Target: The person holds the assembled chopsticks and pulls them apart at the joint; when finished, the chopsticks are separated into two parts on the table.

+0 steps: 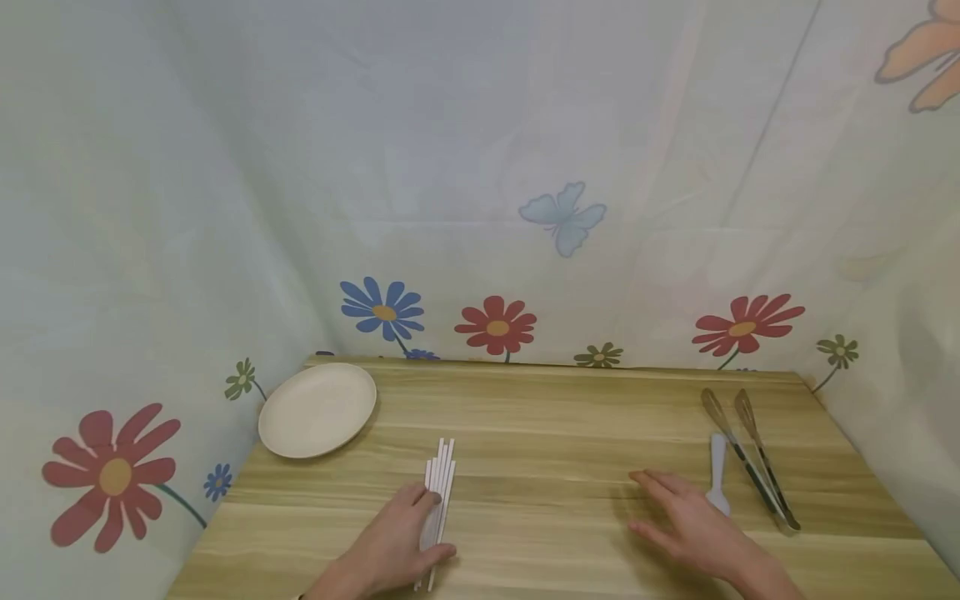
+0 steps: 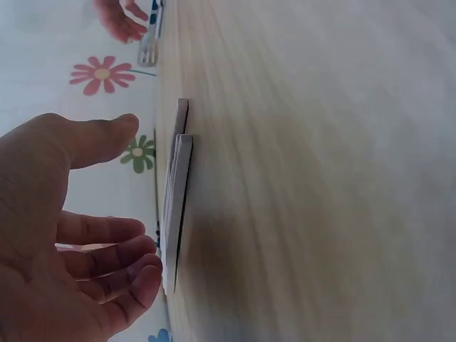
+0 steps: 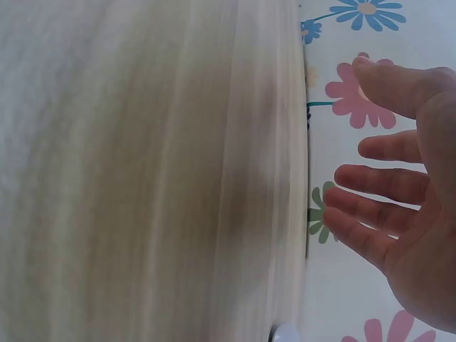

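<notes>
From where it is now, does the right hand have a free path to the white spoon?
Probably yes. The right hand hovers open above the table, with the white spoon just beside its fingers and nothing between; the tongs lie beyond it.

Table: plate; straws; tongs

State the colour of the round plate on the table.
The plate is plain cream; the head view shows it best.
</notes>
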The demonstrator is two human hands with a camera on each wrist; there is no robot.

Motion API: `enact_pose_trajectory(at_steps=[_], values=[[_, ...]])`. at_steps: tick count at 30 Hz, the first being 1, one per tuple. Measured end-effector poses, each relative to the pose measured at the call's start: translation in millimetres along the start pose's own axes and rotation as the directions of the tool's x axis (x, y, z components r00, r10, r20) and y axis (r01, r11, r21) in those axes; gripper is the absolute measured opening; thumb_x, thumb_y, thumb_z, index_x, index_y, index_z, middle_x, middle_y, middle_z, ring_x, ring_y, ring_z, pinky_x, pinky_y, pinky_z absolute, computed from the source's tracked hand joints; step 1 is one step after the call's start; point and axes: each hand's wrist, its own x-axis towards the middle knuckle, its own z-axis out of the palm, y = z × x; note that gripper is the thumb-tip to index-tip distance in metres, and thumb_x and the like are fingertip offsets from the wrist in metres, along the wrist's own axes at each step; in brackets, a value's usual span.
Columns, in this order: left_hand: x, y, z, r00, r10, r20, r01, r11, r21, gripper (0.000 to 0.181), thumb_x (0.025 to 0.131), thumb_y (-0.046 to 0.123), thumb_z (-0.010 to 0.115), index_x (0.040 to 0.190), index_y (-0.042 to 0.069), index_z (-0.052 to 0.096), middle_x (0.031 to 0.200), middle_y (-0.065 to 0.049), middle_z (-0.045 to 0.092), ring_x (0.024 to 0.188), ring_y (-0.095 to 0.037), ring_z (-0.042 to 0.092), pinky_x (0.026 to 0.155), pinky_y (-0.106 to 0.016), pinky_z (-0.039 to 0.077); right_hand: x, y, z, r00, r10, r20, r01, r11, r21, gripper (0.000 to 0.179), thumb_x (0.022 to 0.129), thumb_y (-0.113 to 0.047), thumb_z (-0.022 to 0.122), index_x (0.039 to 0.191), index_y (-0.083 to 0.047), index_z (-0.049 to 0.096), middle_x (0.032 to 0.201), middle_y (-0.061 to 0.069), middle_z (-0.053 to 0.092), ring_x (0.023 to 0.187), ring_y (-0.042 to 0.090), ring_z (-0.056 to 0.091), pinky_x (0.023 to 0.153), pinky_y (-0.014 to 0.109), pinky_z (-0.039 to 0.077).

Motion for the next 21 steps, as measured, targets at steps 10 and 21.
enact_pose_trajectory(at_steps=[10,21], values=[[1.4,2.2,3.0,1.000,0.001,0.027,0.001,0.998,-0.067,0.045,0.077,0.045,0.077,0.096,0.009,0.059,0.086,0.005,0.050,0.070,-0.007,0.044,0.059,-0.025,0.040,-0.4,1.5,3.9,0.999,-0.041,-0.019,0.040,0.999,-0.031,0.059,0.078,-0.037,0.079,0.124,-0.005,0.063,0.117,0.017,0.067,0.102,0.033,0.066,0.084,0.048,0.054],[5.0,5.0,4.8,0.991,-0.070,0.111,0.085,0.987,-0.136,0.035,0.078,0.032,0.080,0.091,0.009,0.057,0.082,0.003,0.051,0.066,-0.007,0.046,0.054,-0.024,0.040,2.4,0.7,2.6,0.998,-0.063,-0.026,0.062,0.998,-0.030,0.055,0.078,-0.033,0.079,0.122,-0.005,0.064,0.114,0.017,0.067,0.100,0.030,0.066,0.082,0.045,0.056]])
